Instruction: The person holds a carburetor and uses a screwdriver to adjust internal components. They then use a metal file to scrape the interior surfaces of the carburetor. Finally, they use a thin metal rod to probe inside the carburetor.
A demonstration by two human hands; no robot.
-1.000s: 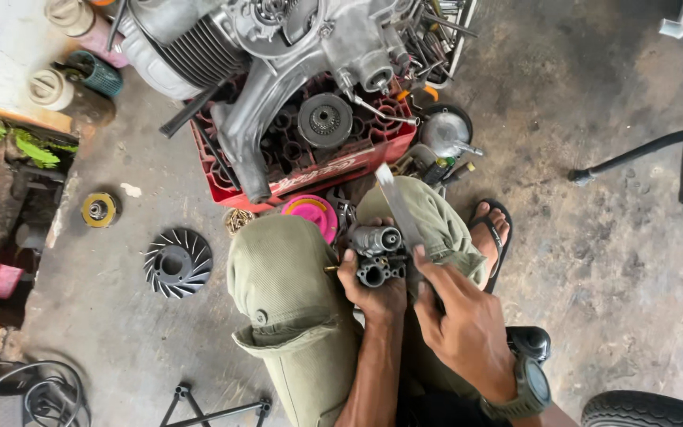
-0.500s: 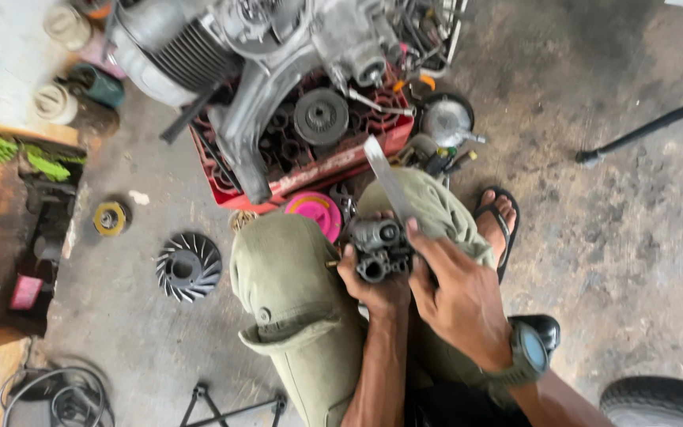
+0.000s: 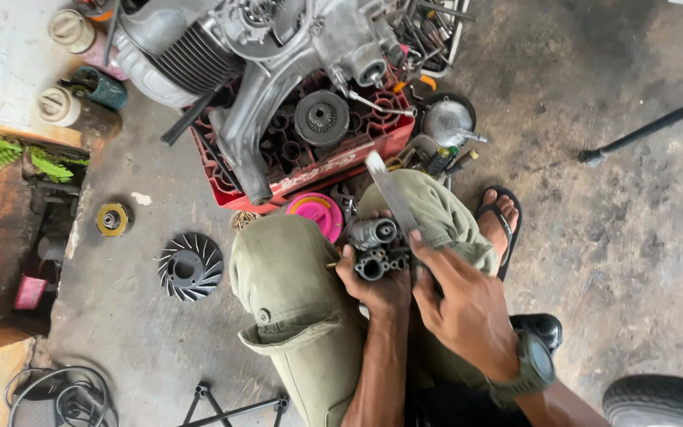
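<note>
I sit over my knees in olive-green shorts. My left hand (image 3: pixel 377 286) grips a small dark metal carburettor (image 3: pixel 375 247) held between my knees. My right hand (image 3: pixel 462 304), with a dark watch on the wrist, holds a flat metal blade (image 3: pixel 390 190) whose tip points up and away from me, its lower end laid against the carburettor's right side. Beyond my knees, an engine block (image 3: pixel 278 55) rests on a red plastic crate (image 3: pixel 310 170).
A black finned fan wheel (image 3: pixel 190 266) and a small yellow-ringed part (image 3: pixel 112 219) lie on the concrete at left. A pink round lid (image 3: pixel 315 213) sits by my left knee. My sandalled foot (image 3: pixel 499 225) is at right, a tyre (image 3: pixel 662 399) at the lower right corner.
The view has shifted slightly, with my hands and the carburettor a little lower and more central. The blade stays against the carburettor; both grips are unchanged.
</note>
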